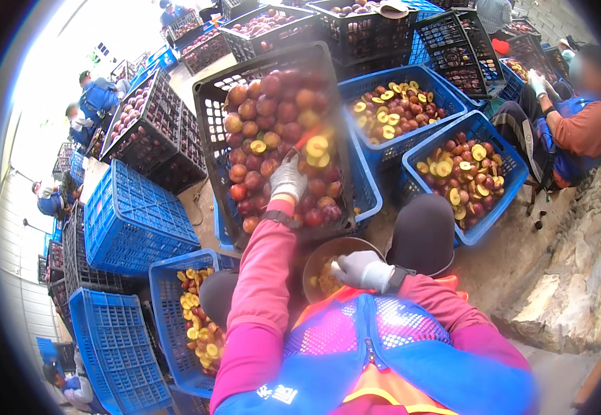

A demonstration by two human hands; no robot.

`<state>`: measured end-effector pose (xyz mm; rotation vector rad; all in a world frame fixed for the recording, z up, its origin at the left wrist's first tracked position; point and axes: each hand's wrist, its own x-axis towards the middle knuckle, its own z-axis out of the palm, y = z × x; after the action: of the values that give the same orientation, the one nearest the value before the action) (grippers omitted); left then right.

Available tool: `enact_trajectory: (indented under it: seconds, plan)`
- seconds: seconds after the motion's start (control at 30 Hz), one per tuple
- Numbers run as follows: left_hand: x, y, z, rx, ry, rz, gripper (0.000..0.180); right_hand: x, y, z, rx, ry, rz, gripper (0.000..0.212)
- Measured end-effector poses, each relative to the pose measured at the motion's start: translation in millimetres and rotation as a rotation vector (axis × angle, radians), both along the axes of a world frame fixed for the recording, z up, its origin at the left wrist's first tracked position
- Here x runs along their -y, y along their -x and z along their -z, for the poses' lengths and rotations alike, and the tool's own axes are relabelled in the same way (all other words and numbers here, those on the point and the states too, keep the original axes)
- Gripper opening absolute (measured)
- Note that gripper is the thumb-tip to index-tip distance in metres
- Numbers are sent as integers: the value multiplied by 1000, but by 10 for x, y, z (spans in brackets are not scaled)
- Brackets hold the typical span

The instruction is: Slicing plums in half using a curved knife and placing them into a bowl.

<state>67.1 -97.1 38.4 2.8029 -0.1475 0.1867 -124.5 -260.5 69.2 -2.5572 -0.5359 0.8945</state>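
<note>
My left hand (288, 178), in a pale glove, reaches into a tilted black crate (207, 131) full of whole red plums (266, 107). From its curled fingertips sticks out a slim red tool (306, 137), blurred, its kind unclear. Right beside that tool are yellow-fleshed cut plum halves (317, 146). My right hand (366, 270), in a grey glove, is closed above a round brown bowl (317, 259) between my knees. Whatever its fingers hold is hidden. Small light-brown bits (329, 282) lie in the bowl.
Blue crates of halved plums stand at the right (476, 238), at the far right (445, 131) and by my left knee (162, 297). Stacked blue crates (138, 221) and black crates (165, 138) line the left. A co-worker (580, 131) sits at the right, near a rough stone edge (556, 290).
</note>
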Motion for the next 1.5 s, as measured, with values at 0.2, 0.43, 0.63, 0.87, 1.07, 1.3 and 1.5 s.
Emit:
enact_trajectory:
  seconds: [0.2,0.43,0.63,0.87,1.07,1.3,1.5]
  plan:
    - [-14,-218,-38,-317,59,-179,48,50,-55,-26,114,-190,221,42]
    - [-466,626,168,387,409,556,28,62,-316,-72,405,-495,427,34]
    - [-330,1276,322,-252,1303,255,33,-147,-342,-197,431,-465,298,35]
    - [-70,1639,-332,153,705,331,35,-198,-228,-178,396,-321,284,40]
    - [-30,1667,-180,250,732,307,27,-201,-186,-25,359,-315,264,40]
    - [-29,1660,-108,-26,1051,239,29,-137,-70,-168,-164,-693,361,41]
    - [-61,1776,-308,-293,1005,248,30,-5,-1,-207,-705,-796,386,46]
